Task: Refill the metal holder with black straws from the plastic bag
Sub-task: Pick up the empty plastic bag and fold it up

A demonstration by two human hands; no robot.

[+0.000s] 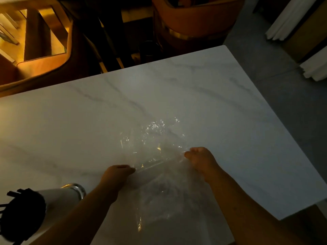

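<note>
- The metal holder [60,197] stands on the table to the left of the plastic bag, nearest the camera, just outside the left forearm. It is a pale cylinder with a shiny ring at its foot.
- Black straws [23,213] crowd the holder's mouth in a dark bunch, and a few ends splay outward past the rim.
- The plastic bag [155,138] is clear and crinkled. It lies on the marble between the two forearms and reaches past the hands toward the far side. Whether any straws are inside cannot be told.
- The left hand [116,175] is at the bag's left edge, with its fingers curled and pinching the film.
- The right hand [200,160] is at the bag's right edge, slightly farther out, with its fingers bent and clenched on the film. A strip of the bag looks drawn taut between the two hands.
- The white marble table [177,85] with grey veins spreads bare beyond the bag, and its corner lies far right of it.
- Beyond the bag and past the table's far edge is an orange upholstered chair [44,66] on the left. A second orange chair [191,23] stands straight ahead.
- Far right of the bag, white panels [286,20] stand on the grey floor.
</note>
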